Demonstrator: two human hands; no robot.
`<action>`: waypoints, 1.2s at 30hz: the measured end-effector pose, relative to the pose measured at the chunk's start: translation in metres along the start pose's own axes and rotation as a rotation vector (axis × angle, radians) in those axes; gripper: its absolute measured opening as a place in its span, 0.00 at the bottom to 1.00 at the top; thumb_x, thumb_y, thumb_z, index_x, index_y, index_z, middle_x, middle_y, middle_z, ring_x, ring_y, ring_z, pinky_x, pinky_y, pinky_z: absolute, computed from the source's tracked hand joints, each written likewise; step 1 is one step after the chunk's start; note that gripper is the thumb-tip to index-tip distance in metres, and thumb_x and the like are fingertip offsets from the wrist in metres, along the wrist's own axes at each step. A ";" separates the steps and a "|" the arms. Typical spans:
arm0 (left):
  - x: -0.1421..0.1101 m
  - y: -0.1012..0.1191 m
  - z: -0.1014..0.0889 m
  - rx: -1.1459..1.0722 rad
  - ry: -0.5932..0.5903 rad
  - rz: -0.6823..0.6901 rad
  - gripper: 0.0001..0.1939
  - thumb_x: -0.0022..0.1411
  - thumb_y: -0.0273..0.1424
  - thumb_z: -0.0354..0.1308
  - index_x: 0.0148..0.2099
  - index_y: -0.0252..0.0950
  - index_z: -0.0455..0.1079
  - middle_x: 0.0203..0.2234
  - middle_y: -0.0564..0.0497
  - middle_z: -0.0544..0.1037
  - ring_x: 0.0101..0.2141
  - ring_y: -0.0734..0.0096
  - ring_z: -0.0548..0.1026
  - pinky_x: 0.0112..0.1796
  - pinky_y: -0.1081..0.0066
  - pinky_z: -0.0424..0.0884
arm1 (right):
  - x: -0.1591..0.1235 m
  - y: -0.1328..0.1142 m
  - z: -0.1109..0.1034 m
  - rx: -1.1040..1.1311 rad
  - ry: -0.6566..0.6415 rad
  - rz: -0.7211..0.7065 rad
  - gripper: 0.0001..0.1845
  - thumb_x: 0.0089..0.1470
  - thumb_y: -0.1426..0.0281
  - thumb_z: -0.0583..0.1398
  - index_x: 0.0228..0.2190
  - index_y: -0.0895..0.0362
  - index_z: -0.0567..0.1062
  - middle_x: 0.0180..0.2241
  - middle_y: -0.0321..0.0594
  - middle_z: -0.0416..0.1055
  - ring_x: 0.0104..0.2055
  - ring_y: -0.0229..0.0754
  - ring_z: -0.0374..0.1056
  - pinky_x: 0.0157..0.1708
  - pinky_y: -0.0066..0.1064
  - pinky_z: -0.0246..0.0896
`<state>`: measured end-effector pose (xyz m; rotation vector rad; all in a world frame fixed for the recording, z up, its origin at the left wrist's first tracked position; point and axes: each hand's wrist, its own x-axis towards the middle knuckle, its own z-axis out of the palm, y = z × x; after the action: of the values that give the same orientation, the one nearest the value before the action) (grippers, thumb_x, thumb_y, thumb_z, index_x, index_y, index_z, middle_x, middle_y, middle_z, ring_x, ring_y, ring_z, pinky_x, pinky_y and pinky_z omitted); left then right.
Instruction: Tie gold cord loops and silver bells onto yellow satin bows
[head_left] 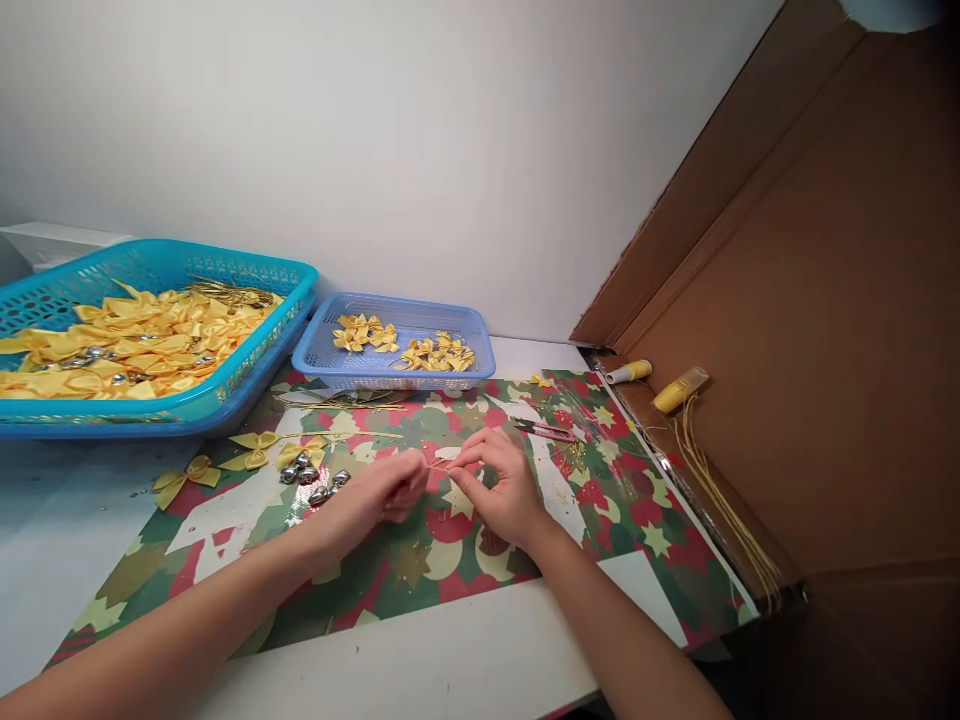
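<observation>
My left hand [391, 487] is closed, its thumb and fingers pinching one end of a thin gold cord [439, 465]. Opposite it, the thumb and fingertips of my right hand [504, 485] pinch the same cord, which spans the small gap between both hands. Silver jingle bells [301, 468] lie in small clusters just left of my left hand. Beside them rest a few yellow ribbon bows [255, 450], one with a gold cord running out to the right. Pink-handled thread snips [546, 430] lie beyond my right hand.
A turquoise basket [225, 392] heaped with yellow bows and bells stands at the left. Next to it is a smaller blue basket [352, 380] with some bows. Cardboard walls [810, 330] close the right side, with gold cords [720, 510] hanging along their base. Patterned paper [420, 570] covers the table.
</observation>
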<state>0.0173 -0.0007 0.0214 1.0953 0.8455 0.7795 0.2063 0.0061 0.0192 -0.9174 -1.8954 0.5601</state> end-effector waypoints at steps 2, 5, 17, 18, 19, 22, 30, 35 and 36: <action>0.004 -0.003 -0.001 -0.237 0.118 0.019 0.17 0.60 0.42 0.56 0.25 0.37 0.59 0.20 0.58 0.57 0.20 0.77 0.51 0.21 0.76 0.54 | -0.002 0.001 0.000 -0.086 -0.001 -0.043 0.05 0.54 0.71 0.61 0.27 0.54 0.75 0.29 0.37 0.71 0.35 0.40 0.65 0.39 0.37 0.57; 0.007 -0.008 -0.005 -0.306 0.225 0.052 0.13 0.57 0.42 0.60 0.32 0.37 0.69 0.21 0.57 0.62 0.22 0.77 0.56 0.24 0.76 0.59 | -0.005 0.000 0.001 -0.170 -0.065 -0.119 0.06 0.54 0.71 0.60 0.26 0.53 0.74 0.30 0.37 0.72 0.36 0.41 0.64 0.41 0.38 0.54; -0.003 -0.009 0.007 0.414 0.084 0.039 0.16 0.56 0.44 0.59 0.29 0.36 0.78 0.14 0.56 0.64 0.19 0.76 0.57 0.21 0.74 0.53 | -0.006 -0.004 0.003 -0.085 -0.076 0.067 0.06 0.57 0.69 0.58 0.29 0.52 0.74 0.33 0.38 0.71 0.39 0.42 0.65 0.44 0.38 0.55; -0.003 -0.009 0.008 0.406 0.101 0.059 0.16 0.57 0.44 0.59 0.29 0.36 0.78 0.15 0.55 0.65 0.19 0.75 0.58 0.21 0.74 0.54 | -0.005 -0.004 0.003 -0.016 -0.077 0.126 0.04 0.57 0.68 0.59 0.31 0.52 0.74 0.34 0.37 0.71 0.39 0.41 0.65 0.43 0.37 0.56; -0.003 -0.008 0.008 0.395 0.119 0.079 0.16 0.57 0.44 0.58 0.29 0.37 0.77 0.17 0.54 0.67 0.20 0.75 0.59 0.21 0.74 0.55 | -0.005 -0.004 0.003 0.052 -0.092 0.187 0.03 0.56 0.67 0.60 0.34 0.52 0.74 0.36 0.37 0.71 0.40 0.41 0.65 0.42 0.35 0.58; -0.005 -0.008 0.007 0.367 0.160 0.117 0.16 0.58 0.44 0.57 0.30 0.37 0.75 0.22 0.52 0.71 0.23 0.74 0.61 0.23 0.74 0.58 | -0.005 -0.006 0.002 0.176 -0.215 0.309 0.07 0.55 0.64 0.61 0.37 0.51 0.72 0.39 0.37 0.70 0.43 0.40 0.64 0.41 0.32 0.60; -0.006 -0.010 0.005 0.385 0.167 0.106 0.17 0.61 0.44 0.53 0.28 0.37 0.68 0.20 0.56 0.64 0.23 0.73 0.59 0.26 0.73 0.58 | -0.006 -0.003 0.002 0.235 -0.304 0.319 0.07 0.57 0.65 0.60 0.29 0.54 0.69 0.37 0.37 0.69 0.42 0.40 0.63 0.39 0.31 0.60; -0.005 -0.009 0.007 0.418 0.214 0.121 0.17 0.61 0.42 0.49 0.24 0.38 0.61 0.19 0.56 0.62 0.24 0.72 0.59 0.26 0.73 0.58 | -0.005 -0.007 0.002 0.153 -0.236 0.207 0.08 0.57 0.67 0.60 0.27 0.53 0.68 0.33 0.35 0.69 0.41 0.40 0.63 0.42 0.34 0.59; -0.005 -0.009 0.008 0.429 0.215 0.125 0.17 0.61 0.41 0.49 0.24 0.38 0.61 0.20 0.56 0.62 0.24 0.71 0.60 0.26 0.73 0.58 | -0.005 -0.008 0.002 0.131 -0.221 0.183 0.08 0.56 0.67 0.61 0.26 0.53 0.69 0.33 0.35 0.69 0.40 0.40 0.63 0.43 0.34 0.59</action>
<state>0.0230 -0.0105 0.0159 1.4712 1.1696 0.8519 0.2034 -0.0029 0.0213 -0.9819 -1.9536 0.9174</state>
